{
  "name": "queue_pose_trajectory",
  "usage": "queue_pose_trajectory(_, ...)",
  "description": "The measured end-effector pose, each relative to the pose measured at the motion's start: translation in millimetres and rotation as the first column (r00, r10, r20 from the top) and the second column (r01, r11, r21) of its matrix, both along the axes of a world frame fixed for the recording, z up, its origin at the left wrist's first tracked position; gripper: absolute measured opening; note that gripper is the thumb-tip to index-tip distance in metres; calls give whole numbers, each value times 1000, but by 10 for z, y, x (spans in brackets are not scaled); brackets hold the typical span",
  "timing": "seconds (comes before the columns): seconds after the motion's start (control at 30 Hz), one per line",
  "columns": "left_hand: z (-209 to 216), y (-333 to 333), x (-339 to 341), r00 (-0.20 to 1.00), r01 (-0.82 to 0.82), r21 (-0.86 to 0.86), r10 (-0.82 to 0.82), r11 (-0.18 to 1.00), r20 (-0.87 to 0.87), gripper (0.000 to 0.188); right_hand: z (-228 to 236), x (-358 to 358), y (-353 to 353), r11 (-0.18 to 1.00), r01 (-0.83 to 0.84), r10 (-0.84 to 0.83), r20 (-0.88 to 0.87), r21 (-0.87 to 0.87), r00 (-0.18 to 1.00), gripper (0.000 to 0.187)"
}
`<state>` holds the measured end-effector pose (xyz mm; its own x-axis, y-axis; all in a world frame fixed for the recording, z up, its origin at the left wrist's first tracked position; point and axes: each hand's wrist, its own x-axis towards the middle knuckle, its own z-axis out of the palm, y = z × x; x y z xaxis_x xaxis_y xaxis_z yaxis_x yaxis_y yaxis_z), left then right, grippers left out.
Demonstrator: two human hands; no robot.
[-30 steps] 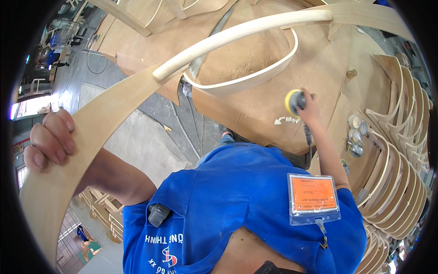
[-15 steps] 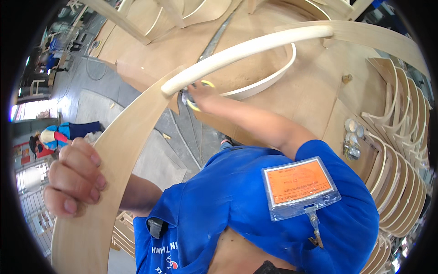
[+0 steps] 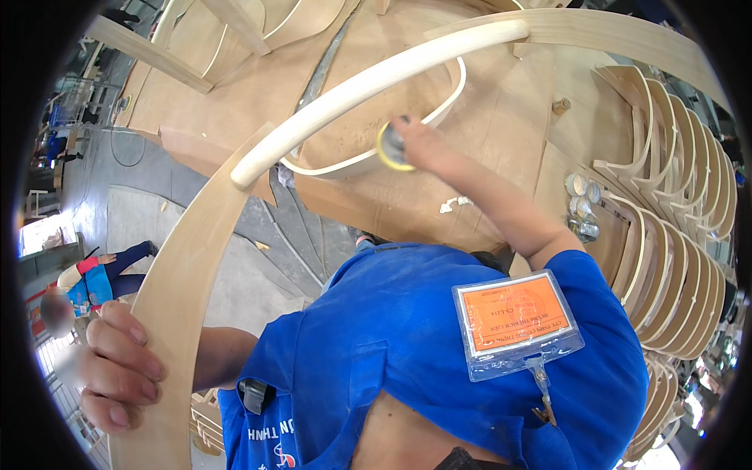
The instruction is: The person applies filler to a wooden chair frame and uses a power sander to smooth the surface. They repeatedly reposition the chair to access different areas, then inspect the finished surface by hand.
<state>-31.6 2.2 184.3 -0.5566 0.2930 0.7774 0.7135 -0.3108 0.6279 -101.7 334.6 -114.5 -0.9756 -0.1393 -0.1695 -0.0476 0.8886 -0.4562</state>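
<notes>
My left hand (image 3: 121, 368) is closed round the lower part of a wide, curved wooden band (image 3: 176, 298). A pale rounded wooden rail (image 3: 376, 86) is joined to that band and arcs up to the right. My right hand (image 3: 425, 147) is closed on a round yellow-rimmed thing (image 3: 395, 149) with a grey middle; motion blur hides its exact kind. It is beyond the rail, over the table, apart from the curved piece. A thin curved wooden loop (image 3: 345, 167) lies on the table beside the right hand, partly behind the rail.
Brown sheets cover the table (image 3: 501, 168), with small white scraps (image 3: 454, 205) near my right forearm. Stacked curved wooden parts (image 3: 666, 290) fill the right side beside several small tins (image 3: 581, 205). A person (image 3: 106, 278) is off to the left; a hose (image 3: 290, 243) crosses the floor.
My right hand has moved right, away from the rail's lower end, carrying the yellow-rimmed thing. The curved piece has shifted left in view, still in my left hand. White scraps now show.
</notes>
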Motion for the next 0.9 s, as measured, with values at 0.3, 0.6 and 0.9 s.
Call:
queue_pose_trajectory(0.3,38,-2,83,994,100,-117,-104,988,-25,12,71,-355,879,929,312,-313,-28,198,949,52)
queue_pose_trajectory(0.6,57,-200,70,977,189,-195,-205,962,-64,15,89,-113,-410,1000,25,-23,156,-13,988,56)
queue_pose_trajectory(0.9,-4,-30,127,992,103,-99,-109,990,-59,17,104,96,-622,997,-23,29,79,-80,996,64)
